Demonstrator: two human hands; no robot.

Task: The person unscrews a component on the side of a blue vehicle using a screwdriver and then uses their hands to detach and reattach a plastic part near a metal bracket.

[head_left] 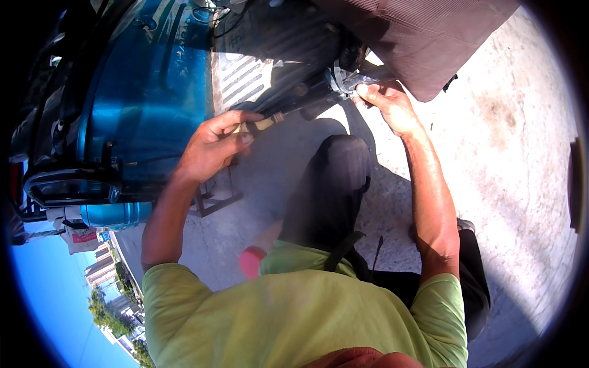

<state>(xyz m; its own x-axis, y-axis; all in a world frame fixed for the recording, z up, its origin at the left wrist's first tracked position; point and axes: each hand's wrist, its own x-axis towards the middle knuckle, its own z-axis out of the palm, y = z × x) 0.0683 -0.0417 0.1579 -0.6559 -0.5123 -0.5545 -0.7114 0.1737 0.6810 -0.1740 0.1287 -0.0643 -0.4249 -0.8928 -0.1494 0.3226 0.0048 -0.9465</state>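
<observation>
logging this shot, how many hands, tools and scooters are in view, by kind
hands: 2, left hand and right hand
wooden-handled tool: 1, in the left hand
blue scooter: 1
total: 4

Slender tool point(265, 122) with pale wooden handle and dark shaft lying nearly horizontal, tilting up rightward, its handle sitting in the left hand point(211, 147). Crumpled grey rag point(348, 80) bunching at the shaft's far end, under the right hand point(389, 104).
</observation>
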